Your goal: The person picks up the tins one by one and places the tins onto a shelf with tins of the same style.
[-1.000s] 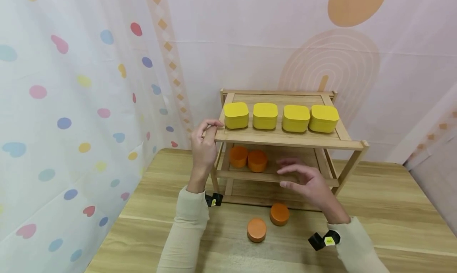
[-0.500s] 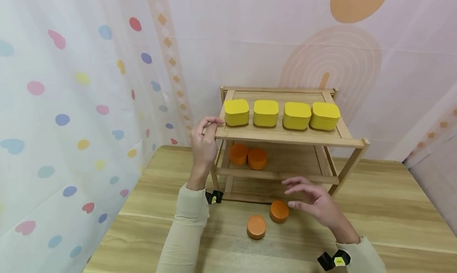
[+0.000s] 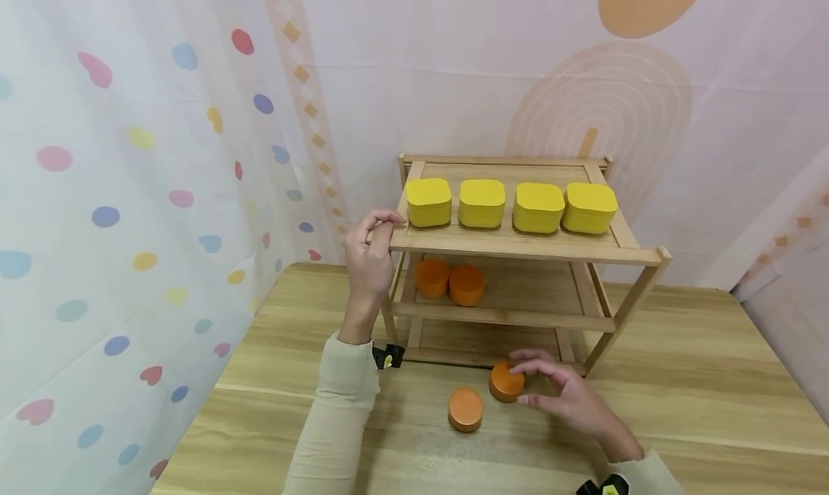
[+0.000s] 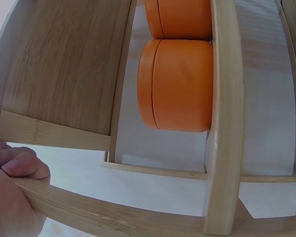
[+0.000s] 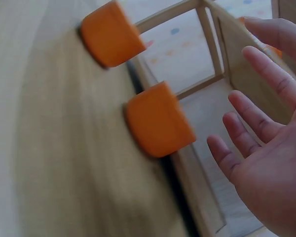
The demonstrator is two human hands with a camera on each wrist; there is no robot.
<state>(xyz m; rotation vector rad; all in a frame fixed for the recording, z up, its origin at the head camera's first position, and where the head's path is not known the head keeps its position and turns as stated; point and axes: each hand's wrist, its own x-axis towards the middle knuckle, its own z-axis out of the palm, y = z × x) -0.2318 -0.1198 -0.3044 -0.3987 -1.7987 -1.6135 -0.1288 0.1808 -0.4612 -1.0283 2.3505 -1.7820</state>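
A three-tier wooden rack [image 3: 512, 247] stands on the table. My left hand [image 3: 371, 265] grips its upper left corner; in the left wrist view, curled fingers [image 4: 24, 165] wrap the side rail. Two round orange tins [image 3: 432, 278] sit side by side on the middle shelf. On the table in front are two more: a nearer tin [image 3: 465, 410] and a farther tin [image 3: 506, 382] by the rack's base. My right hand [image 3: 573, 401] hovers just right of the farther tin, fingers spread around its side. In the right wrist view a gap separates fingers and tin [image 5: 160, 121].
Several yellow rounded-square boxes [image 3: 481, 203] line the top shelf. The rack's front right leg [image 3: 628, 315] slopes down near my right hand. A patterned curtain [image 3: 447, 99] hangs behind the table [image 3: 686, 358].
My right hand has come down from in front of the middle shelf to beside the farther tin on the table. My left hand has kept its hold on the rack.
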